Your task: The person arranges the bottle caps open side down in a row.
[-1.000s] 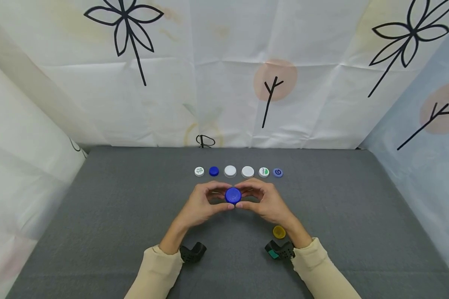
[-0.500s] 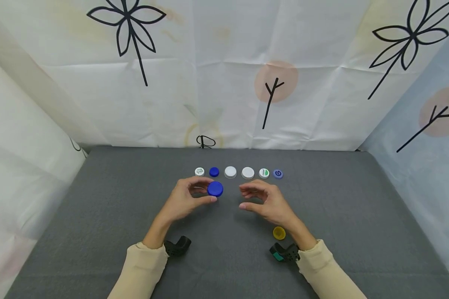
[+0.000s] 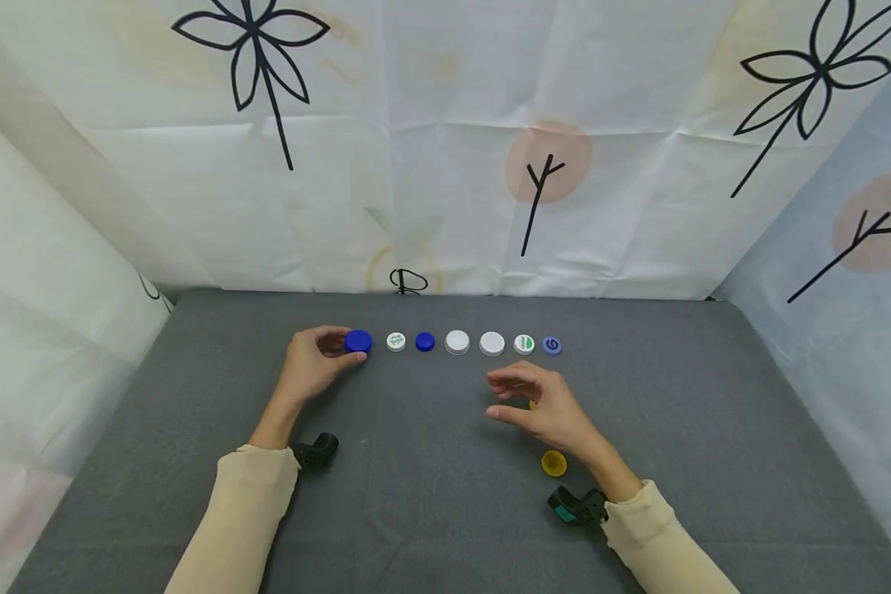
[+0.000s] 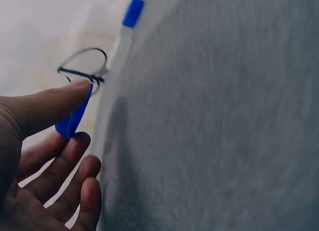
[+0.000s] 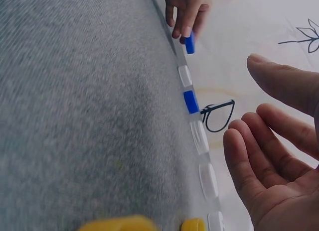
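My left hand [image 3: 308, 367] pinches a large blue bottle cap [image 3: 358, 341] between thumb and fingers, at the left end of a row of caps. In the left wrist view, the thumb lies along one side of this blue cap [image 4: 75, 119] and a fingertip meets the other. My right hand [image 3: 553, 408] hovers over the cloth in front of the row, fingers loosely bent and holding nothing. A yellow cap [image 3: 553, 463] lies near the right wrist. Another yellow cap [image 3: 531, 405] is mostly hidden behind the right hand.
The row continues rightward with a printed white cap [image 3: 396, 341], a small blue cap [image 3: 425, 341], white caps [image 3: 457, 342], a white-and-green cap [image 3: 523, 345] and a light-blue swirl cap [image 3: 552, 346]. Grey cloth [image 3: 431, 511] covers the table, with white patterned curtains [image 3: 445, 165] behind.
Both hands were together at the large blue cap. The right hand let go and moved slightly right, while the left carried the cap left and back to the row's left end.
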`<state>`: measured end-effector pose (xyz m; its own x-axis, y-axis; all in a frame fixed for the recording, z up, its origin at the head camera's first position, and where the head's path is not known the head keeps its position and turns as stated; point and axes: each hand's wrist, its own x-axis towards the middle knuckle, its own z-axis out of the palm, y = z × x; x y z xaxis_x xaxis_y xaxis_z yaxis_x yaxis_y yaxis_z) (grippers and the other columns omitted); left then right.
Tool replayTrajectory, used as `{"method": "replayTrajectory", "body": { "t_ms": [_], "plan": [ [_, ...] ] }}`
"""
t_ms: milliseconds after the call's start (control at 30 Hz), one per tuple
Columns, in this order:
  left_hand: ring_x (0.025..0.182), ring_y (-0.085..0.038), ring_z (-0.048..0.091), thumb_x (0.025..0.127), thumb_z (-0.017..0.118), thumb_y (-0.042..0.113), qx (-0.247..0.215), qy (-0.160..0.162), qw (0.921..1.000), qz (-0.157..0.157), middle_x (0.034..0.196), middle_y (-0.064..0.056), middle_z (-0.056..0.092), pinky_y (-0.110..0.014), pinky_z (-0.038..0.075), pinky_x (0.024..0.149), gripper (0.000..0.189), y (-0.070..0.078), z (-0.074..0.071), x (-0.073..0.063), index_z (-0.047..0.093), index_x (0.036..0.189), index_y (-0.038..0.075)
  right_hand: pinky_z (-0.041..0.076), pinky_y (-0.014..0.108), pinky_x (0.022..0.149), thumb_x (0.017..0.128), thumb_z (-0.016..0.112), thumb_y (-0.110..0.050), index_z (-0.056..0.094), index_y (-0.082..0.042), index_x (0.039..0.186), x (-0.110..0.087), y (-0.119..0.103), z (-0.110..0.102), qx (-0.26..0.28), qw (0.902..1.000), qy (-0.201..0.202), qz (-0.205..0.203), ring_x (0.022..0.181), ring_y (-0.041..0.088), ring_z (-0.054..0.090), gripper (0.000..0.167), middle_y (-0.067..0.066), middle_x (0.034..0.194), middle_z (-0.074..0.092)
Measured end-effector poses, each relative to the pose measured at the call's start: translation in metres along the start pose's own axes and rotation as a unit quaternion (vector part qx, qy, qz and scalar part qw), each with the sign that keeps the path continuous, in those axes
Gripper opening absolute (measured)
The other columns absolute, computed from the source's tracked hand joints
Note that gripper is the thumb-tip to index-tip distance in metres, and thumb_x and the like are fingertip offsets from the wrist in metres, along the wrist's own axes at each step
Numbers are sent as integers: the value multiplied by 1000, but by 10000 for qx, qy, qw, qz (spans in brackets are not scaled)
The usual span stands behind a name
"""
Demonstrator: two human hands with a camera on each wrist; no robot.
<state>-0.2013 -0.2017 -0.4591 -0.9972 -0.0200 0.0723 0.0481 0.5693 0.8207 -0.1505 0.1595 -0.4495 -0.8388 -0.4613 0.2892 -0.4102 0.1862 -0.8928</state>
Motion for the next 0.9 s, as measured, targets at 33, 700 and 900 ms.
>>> {"method": "replayTrajectory", "body": {
  "t_ms": [33, 700, 900],
  "plan": [
    [106, -37, 65, 85, 85, 14, 93, 12, 10000, -30, 114, -24, 69, -49, 51, 92, 47, -2, 0, 3, 68, 124, -5, 56, 40, 89, 82, 81, 5, 66, 11, 120, -1, 0, -1, -15, 10000, 13, 25, 100, 41, 64, 41, 29, 112, 64],
    [107, -38, 58, 84, 85, 16, 876, -240, 9955, -263, 111, -24, 66, -51, 45, 93, 45, -1, 2, 18, 69, 119, -7, 57, 45, 85, 83, 81, 4, 67, 8, 118, -16, 2, -25, -615, 9976, 268, 189, 101, 39, 65, 39, 24, 114, 67],
    [108, -39, 58, 83, 85, 16, 949, -207, 9952, -127, 112, -26, 65, -53, 45, 94, 49, 4, 2, 16, 68, 121, -8, 57, 45, 84, 83, 81, 3, 68, 7, 119, -21, 3, -34, -842, 9955, 375, 212, 100, 37, 67, 38, 24, 115, 67]
  ]
}}
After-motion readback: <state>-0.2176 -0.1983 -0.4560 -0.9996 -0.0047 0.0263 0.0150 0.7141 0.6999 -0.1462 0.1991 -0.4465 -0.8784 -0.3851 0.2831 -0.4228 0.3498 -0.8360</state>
